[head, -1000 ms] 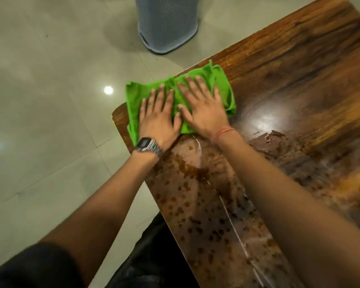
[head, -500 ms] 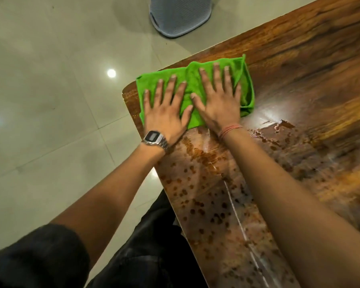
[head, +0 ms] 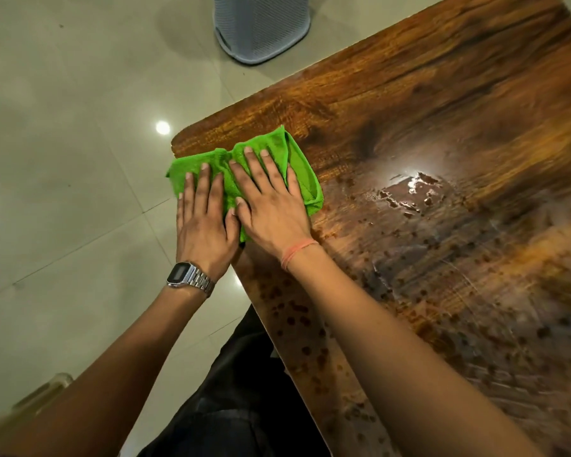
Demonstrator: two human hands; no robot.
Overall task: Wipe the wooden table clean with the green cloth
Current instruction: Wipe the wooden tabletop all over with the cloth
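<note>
Green cloth [head: 297, 166] lies flat under both my palms: my left hand [head: 205, 222] and right hand [head: 271, 206] press it with straight, spread fingers and grip nothing. Compared with half a second ago, the cloth has come back toward me and toward 9 o'clock, so its left edge now hangs past the corner of the wooden table [head: 442, 103]. Toward 3 o'clock a wet patch [head: 409, 192] and many droplets remain, so I judge the wiping is far from done.
</note>
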